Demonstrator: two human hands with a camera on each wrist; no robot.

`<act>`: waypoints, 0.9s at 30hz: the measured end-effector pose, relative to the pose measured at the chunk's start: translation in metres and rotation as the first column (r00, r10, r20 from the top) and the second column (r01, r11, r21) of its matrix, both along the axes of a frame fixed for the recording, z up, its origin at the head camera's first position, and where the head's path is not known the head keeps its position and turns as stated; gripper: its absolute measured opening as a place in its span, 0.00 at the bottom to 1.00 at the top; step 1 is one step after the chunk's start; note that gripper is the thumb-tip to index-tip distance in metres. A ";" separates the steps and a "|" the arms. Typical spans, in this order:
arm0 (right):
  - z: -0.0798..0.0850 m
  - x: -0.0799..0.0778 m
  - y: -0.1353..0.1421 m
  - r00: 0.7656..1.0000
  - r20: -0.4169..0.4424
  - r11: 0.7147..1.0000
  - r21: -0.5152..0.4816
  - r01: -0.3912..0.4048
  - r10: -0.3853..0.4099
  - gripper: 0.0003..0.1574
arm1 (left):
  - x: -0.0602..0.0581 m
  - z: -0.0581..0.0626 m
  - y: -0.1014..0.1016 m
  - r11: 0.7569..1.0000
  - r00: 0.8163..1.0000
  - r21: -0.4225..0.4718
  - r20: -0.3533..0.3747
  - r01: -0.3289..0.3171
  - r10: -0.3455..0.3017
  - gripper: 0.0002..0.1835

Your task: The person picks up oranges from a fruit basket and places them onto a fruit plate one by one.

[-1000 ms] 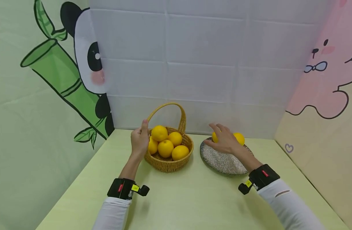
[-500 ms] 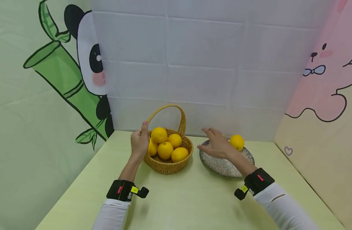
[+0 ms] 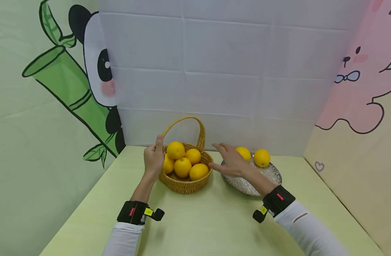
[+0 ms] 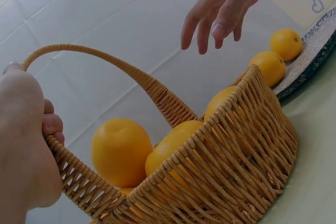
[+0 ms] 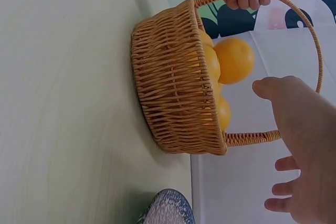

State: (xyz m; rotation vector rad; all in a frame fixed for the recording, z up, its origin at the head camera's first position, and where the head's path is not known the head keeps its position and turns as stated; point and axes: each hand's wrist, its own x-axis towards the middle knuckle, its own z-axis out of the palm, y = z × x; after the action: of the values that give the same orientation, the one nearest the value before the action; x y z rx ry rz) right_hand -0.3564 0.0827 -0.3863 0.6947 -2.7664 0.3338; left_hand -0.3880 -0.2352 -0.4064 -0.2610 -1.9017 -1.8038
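My left hand [image 3: 153, 159] grips the left side of the arched handle [image 4: 94, 52] of a wicker basket [image 3: 186, 186]. Several oranges [image 3: 183, 167] are heaped inside the basket, which stands on the table. My right hand [image 3: 231, 161] hovers at the basket's right rim with its fingers spread and nothing in them; in the left wrist view its fingertips hang above the oranges' side of the basket, apart from it. Behind that hand, a speckled grey plate [image 3: 269, 175] bears two oranges [image 3: 262, 158] at its far edge.
The pale yellow-green table [image 3: 195, 220] reaches back to a creased white cloth [image 3: 221, 92]. Cartoon-printed cloth hangs on both sides, with a panda and bamboo [image 3: 64, 78] on the left and a pink animal [image 3: 352, 96] on the right.
My right hand has moved left from above the plate to the basket's right rim, uncovering the plate's left orange. The left hand keeps its grip on the handle, and the basket stays put.
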 end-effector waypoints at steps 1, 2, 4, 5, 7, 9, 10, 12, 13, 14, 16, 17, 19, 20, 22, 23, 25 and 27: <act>0.000 0.000 -0.002 1.000 -0.004 1.000 0.005 -0.004 0.004 0.54 | 0.000 0.000 0.000 1.000 1.000 0.000 0.000 0.002 -0.002 0.39; 0.000 -0.001 -0.005 1.000 -0.007 1.000 0.005 -0.012 0.012 0.54 | 0.000 0.000 0.000 1.000 1.000 -0.001 -0.002 0.004 -0.004 0.39; 0.000 -0.002 -0.010 1.000 -0.012 1.000 0.016 -0.021 0.021 0.54 | 0.001 0.001 0.001 1.000 1.000 -0.003 -0.005 0.006 -0.006 0.39; 0.000 -0.002 -0.012 1.000 -0.015 1.000 0.019 -0.023 0.023 0.55 | 0.001 0.001 0.001 1.000 1.000 -0.007 -0.006 0.006 -0.006 0.39; 0.000 -0.003 -0.018 1.000 -0.011 0.999 0.016 -0.029 0.030 0.56 | 0.002 0.001 0.001 1.000 1.000 -0.009 -0.006 0.003 -0.003 0.39; 0.001 -0.004 -0.023 0.999 0.002 0.999 0.017 -0.032 0.032 0.56 | 0.001 0.000 0.001 1.000 1.000 -0.012 -0.007 0.001 -0.001 0.39; 0.001 -0.005 -0.026 0.999 0.005 0.999 0.019 -0.034 0.034 0.56 | 0.001 0.000 0.001 1.000 1.000 -0.012 -0.009 0.001 -0.002 0.40; 0.001 -0.005 -0.031 0.999 0.018 0.999 0.023 -0.037 0.037 0.56 | 0.000 -0.001 0.002 1.000 1.000 -0.010 -0.013 0.004 -0.004 0.40; 0.001 -0.006 -0.034 0.999 0.025 0.999 0.024 -0.040 0.040 0.56 | -0.001 -0.001 0.002 1.000 1.000 -0.009 -0.014 0.005 -0.005 0.40; 0.001 -0.006 -0.037 0.999 0.028 0.999 0.022 -0.047 0.046 0.56 | -0.001 -0.002 0.001 1.000 1.000 -0.011 -0.015 0.007 -0.008 0.40; 0.000 -0.007 -0.042 0.998 0.030 0.998 0.020 -0.053 0.052 0.55 | -0.002 -0.002 0.002 1.000 1.000 -0.009 -0.014 0.010 -0.010 0.40; 0.000 -0.008 -0.044 0.998 0.033 0.998 0.015 -0.056 0.055 0.55 | -0.002 -0.002 0.002 1.000 1.000 -0.008 -0.012 0.010 -0.010 0.40; 0.000 -0.010 -0.049 0.997 0.037 0.998 0.001 -0.068 0.068 0.55 | -0.002 -0.001 0.002 1.000 1.000 -0.008 -0.010 0.009 -0.009 0.39; 0.000 -0.012 -0.052 0.997 0.034 0.997 -0.001 -0.072 0.072 0.54 | -0.001 0.000 0.002 1.000 1.000 -0.008 -0.009 0.009 -0.009 0.39; 0.001 -0.014 -0.057 0.996 0.035 0.997 -0.006 -0.080 0.080 0.54 | 0.000 0.000 0.002 1.000 1.000 -0.007 -0.007 0.007 -0.007 0.40; 0.001 -0.016 -0.060 0.996 0.033 0.996 -0.007 -0.087 0.087 0.54 | 0.000 0.000 0.002 1.000 1.000 -0.009 -0.005 0.007 -0.007 0.40; 0.002 -0.019 -0.065 0.995 0.033 0.995 -0.011 -0.097 0.098 0.53 | 0.001 0.000 0.002 1.000 1.000 -0.013 -0.004 0.008 -0.008 0.40; 0.002 -0.021 -0.071 0.994 0.032 0.994 -0.009 -0.107 0.108 0.53 | 0.001 -0.001 0.001 1.000 1.000 -0.011 -0.002 0.011 -0.011 0.40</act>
State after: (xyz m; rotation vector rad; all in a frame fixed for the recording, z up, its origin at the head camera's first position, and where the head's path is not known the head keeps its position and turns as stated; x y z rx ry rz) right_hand -0.3777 0.0120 -0.3838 0.8455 -2.7624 0.3806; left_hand -0.3872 -0.2339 -0.4071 -0.2772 -1.9122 -1.8001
